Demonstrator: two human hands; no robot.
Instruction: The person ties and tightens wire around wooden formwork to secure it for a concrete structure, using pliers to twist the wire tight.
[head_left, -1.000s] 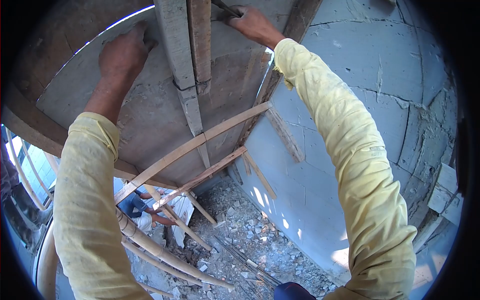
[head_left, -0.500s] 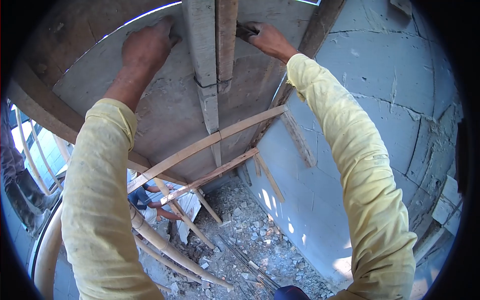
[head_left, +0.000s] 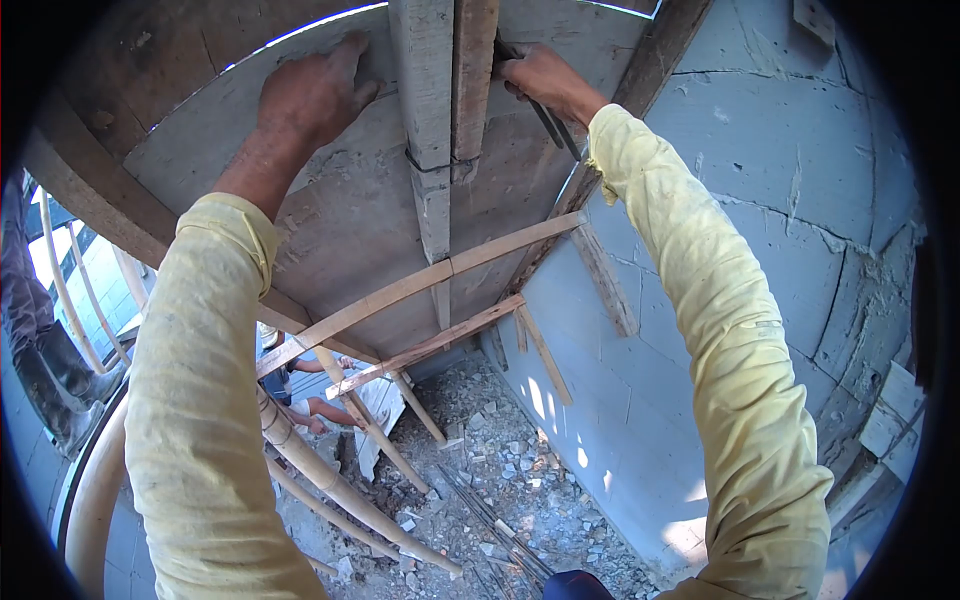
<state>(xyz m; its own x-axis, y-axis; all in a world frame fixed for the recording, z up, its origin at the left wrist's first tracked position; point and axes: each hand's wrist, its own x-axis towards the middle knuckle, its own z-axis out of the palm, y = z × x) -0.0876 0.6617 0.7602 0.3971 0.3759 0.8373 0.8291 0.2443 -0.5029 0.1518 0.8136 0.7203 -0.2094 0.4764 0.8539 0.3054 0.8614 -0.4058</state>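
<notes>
Overhead, two wooden beams (head_left: 425, 110) run side by side under a grey board panel (head_left: 340, 200), with a dark wire tie (head_left: 428, 167) around them. My left hand (head_left: 310, 95) is raised at the panel, left of the beams, its thumb and index finger apart and nothing visible in it. On the other side, my right hand (head_left: 545, 80) grips dark metal pincers (head_left: 553, 130). Their two handles stick out below the hand toward the lower right; their jaws are hidden beside the right-hand beam.
Wooden braces (head_left: 430, 280) cross below the panel. A grey block wall (head_left: 770, 150) rises at right. Rubble (head_left: 500, 450), thin rods (head_left: 490, 515) and bamboo poles (head_left: 340, 490) lie below. One person (head_left: 300, 385) crouches there; another person's boots (head_left: 65, 390) stand at left.
The pincers' handles now show below my right hand, swung down and apart from the fingers. My left thumb and index finger have spread. The view has shifted slightly.
</notes>
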